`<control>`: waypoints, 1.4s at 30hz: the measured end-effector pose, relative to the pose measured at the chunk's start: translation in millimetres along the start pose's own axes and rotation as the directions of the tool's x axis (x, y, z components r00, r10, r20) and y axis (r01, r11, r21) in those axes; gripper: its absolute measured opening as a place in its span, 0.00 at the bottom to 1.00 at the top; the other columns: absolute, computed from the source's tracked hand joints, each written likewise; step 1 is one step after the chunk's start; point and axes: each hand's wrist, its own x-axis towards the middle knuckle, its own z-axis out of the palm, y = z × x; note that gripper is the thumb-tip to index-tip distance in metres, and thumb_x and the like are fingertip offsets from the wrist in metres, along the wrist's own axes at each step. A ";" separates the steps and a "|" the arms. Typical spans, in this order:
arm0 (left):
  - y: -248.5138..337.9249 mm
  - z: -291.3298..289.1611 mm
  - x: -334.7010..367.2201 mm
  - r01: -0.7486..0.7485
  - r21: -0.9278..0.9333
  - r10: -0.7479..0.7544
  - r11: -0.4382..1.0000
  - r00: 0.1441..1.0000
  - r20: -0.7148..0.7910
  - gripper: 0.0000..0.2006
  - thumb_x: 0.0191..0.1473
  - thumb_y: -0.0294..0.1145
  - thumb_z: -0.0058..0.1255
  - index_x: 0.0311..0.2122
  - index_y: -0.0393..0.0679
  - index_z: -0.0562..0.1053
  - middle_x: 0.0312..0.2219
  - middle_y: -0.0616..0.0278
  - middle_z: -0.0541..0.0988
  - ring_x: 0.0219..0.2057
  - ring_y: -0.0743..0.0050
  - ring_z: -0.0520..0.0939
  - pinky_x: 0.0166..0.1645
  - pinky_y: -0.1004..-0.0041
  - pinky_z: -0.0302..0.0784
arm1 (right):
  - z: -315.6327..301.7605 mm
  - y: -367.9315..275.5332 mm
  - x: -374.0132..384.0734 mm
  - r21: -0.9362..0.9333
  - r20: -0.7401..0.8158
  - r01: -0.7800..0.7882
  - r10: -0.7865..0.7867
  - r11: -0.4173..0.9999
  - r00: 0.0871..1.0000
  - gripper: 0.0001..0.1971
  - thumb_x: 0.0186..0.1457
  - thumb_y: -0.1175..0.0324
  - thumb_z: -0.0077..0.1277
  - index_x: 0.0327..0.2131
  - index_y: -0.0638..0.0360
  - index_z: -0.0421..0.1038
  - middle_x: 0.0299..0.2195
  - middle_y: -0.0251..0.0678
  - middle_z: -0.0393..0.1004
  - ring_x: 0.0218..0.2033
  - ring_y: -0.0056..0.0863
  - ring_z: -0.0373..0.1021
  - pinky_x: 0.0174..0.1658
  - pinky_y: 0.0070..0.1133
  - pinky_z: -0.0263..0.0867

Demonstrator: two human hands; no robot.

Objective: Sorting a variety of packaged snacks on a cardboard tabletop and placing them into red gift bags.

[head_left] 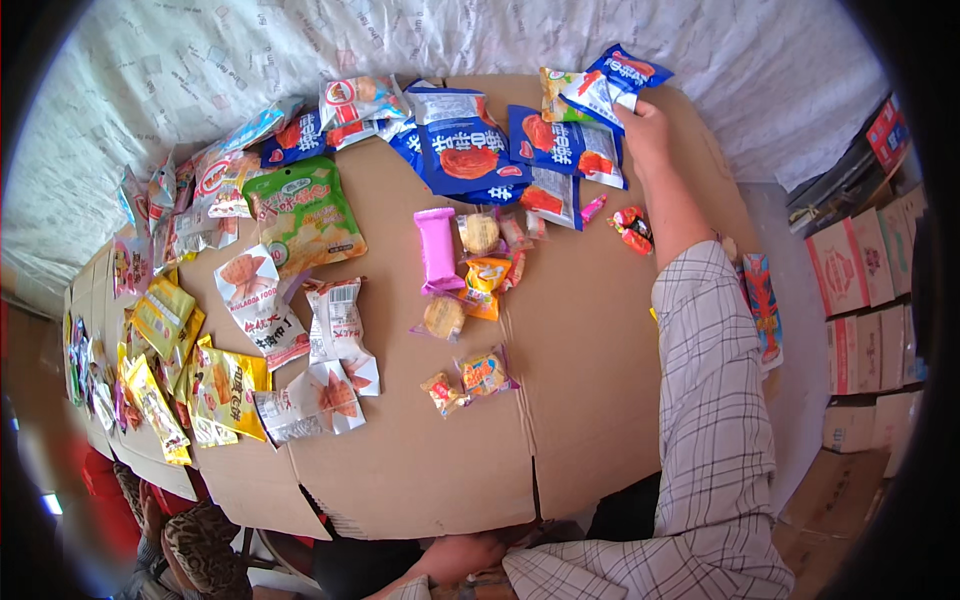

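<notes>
My right hand (645, 135) reaches to the far right edge of the cardboard, its fingers closed on a blue-and-white snack packet (598, 92). Beneath that lies a yellow-green packet (556, 97). Close by are large blue snack packets (465, 140), overlapping one another. Low at the near edge rests my left hand (465, 555), its fingers too hidden to read. Mid-cardboard sit a pink packet (436, 250), round biscuits in clear wrap (480, 233), an orange packet (485, 285) and a small wrapped snack (484, 374).
A green packet (305, 215), white packets (338, 325) and yellow packets (225, 390) cover the left side of the cardboard (420, 450). A red-and-blue packet (762, 310) lies beyond my right sleeve. Cartons (860, 350) stack at right. Another person's hand (152, 510) shows lower left.
</notes>
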 end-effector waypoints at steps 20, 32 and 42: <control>75.5 -20.3 -36.0 0.059 0.011 -0.049 0.998 0.908 -0.416 0.07 0.45 0.29 0.59 0.29 0.44 0.73 0.31 0.59 0.73 0.36 0.53 0.75 0.41 0.62 0.76 | -220.8 -175.7 -454.3 -0.049 0.490 0.328 -0.264 0.943 0.831 0.09 0.55 0.72 0.64 0.40 0.63 0.82 0.45 0.36 0.80 0.45 0.28 0.76 0.50 0.28 0.71; 154.7 -13.0 -99.1 0.051 0.227 0.069 0.972 0.868 -0.491 0.07 0.46 0.32 0.59 0.29 0.45 0.73 0.29 0.60 0.71 0.36 0.58 0.76 0.40 0.63 0.77 | -209.4 -169.9 -565.8 0.434 0.569 -0.018 -0.258 0.901 0.781 0.06 0.62 0.77 0.57 0.43 0.65 0.77 0.45 0.34 0.78 0.45 0.22 0.74 0.49 0.23 0.70; 181.3 9.5 -125.7 0.115 0.172 0.005 0.978 0.817 -0.577 0.06 0.45 0.30 0.59 0.28 0.44 0.74 0.29 0.61 0.72 0.36 0.57 0.76 0.39 0.64 0.77 | -188.3 -183.6 -610.5 0.476 0.731 -0.211 -0.251 0.854 0.635 0.09 0.64 0.76 0.56 0.46 0.65 0.74 0.47 0.33 0.77 0.50 0.20 0.71 0.55 0.23 0.67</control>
